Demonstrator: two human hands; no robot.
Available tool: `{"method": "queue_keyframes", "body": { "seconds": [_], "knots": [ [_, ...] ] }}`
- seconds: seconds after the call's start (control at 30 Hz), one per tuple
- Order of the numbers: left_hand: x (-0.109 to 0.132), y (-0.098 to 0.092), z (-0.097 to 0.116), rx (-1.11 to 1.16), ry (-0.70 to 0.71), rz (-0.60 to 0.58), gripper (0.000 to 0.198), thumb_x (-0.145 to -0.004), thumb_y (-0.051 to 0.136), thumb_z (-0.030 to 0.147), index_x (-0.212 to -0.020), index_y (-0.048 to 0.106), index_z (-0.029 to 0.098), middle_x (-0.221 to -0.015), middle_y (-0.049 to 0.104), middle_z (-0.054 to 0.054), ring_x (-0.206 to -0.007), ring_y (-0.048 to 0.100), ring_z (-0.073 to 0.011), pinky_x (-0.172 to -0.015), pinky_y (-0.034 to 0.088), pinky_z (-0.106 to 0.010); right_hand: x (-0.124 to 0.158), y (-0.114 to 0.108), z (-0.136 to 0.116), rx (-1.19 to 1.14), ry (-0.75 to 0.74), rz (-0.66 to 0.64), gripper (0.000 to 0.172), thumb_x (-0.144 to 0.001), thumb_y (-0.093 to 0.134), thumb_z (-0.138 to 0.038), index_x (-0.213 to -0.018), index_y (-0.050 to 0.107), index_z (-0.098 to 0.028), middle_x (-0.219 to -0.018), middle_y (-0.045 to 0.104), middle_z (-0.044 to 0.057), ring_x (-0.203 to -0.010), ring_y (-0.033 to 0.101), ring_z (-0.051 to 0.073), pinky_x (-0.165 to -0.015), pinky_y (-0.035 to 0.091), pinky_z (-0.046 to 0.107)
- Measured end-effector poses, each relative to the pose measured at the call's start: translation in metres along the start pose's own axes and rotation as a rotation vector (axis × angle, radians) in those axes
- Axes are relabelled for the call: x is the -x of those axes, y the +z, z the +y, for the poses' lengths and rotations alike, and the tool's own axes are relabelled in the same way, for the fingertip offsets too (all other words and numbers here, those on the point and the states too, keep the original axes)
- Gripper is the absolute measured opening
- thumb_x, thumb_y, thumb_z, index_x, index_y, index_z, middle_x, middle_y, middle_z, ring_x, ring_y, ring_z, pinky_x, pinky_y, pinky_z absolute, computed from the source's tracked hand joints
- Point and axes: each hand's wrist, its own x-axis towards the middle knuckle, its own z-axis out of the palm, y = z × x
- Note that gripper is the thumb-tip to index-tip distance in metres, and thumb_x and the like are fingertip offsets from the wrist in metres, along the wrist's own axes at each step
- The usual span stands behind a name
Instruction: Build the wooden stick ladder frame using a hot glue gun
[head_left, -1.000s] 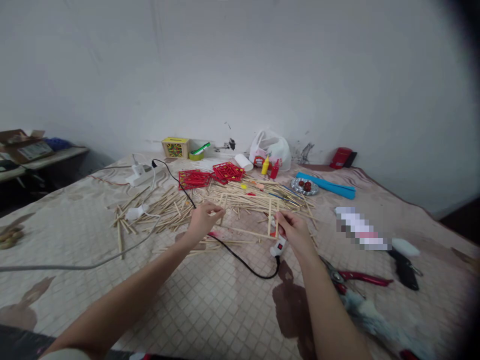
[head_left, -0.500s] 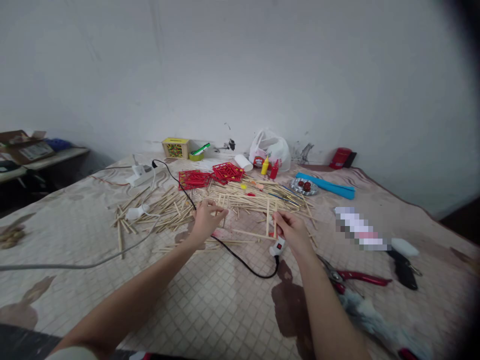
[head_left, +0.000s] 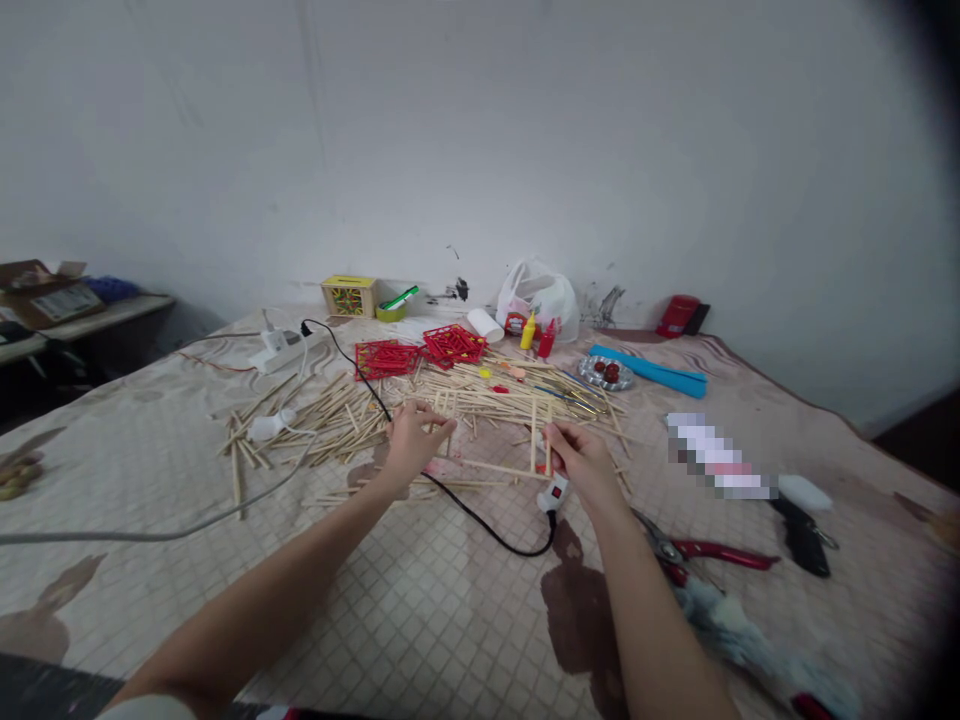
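Note:
A light frame of thin wooden sticks [head_left: 491, 467] spans the space between my two hands, with upright sticks at both ends. My left hand [head_left: 412, 440] has thumb and fingers closed about the frame's left end; the fingers partly hide the contact. At the right end, my right hand [head_left: 581, 455] pinches an upright stick [head_left: 548, 452] between thumb and forefinger. Another upright stick [head_left: 534, 437] stands just left of that pinch. Below my right fingertips lies a white device with a dark switch [head_left: 553, 494], its black cable [head_left: 480, 522] looping toward the left.
Loose wooden sticks [head_left: 322, 420] and red stick panels [head_left: 386, 358] lie beyond my hands. Red-handled pliers [head_left: 724, 553] rest beside my right forearm. Farther back are a power strip [head_left: 281, 350], a plastic bag [head_left: 536, 295], small bottles [head_left: 528, 331] and a foil dish [head_left: 606, 373].
The whole view has shifted very slightly. Both hands keep the same places at the stick frame, and nothing has been picked up or let go.

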Motion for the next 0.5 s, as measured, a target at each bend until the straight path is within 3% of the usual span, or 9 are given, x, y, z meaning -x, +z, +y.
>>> {"method": "queue_keyframes", "body": {
  "seconds": [0.5],
  "knots": [
    [-0.0004, 0.0057, -0.0048, 0.118, 0.079, 0.013, 0.013, -0.068, 0.063, 0.029, -0.060, 0.065, 0.019, -0.082, 0.056, -0.003, -0.087, 0.053, -0.0192, -0.084, 0.039, -0.035, -0.0004, 0.0004, -0.0005, -0.001, -0.006, -0.012, 0.034, -0.066, 0.063, -0.050, -0.064, 0.055, -0.017, -0.039, 0.039, -0.007, -0.033, 0.031, 0.006, -0.033, 0.021, 0.020]
  ]
}}
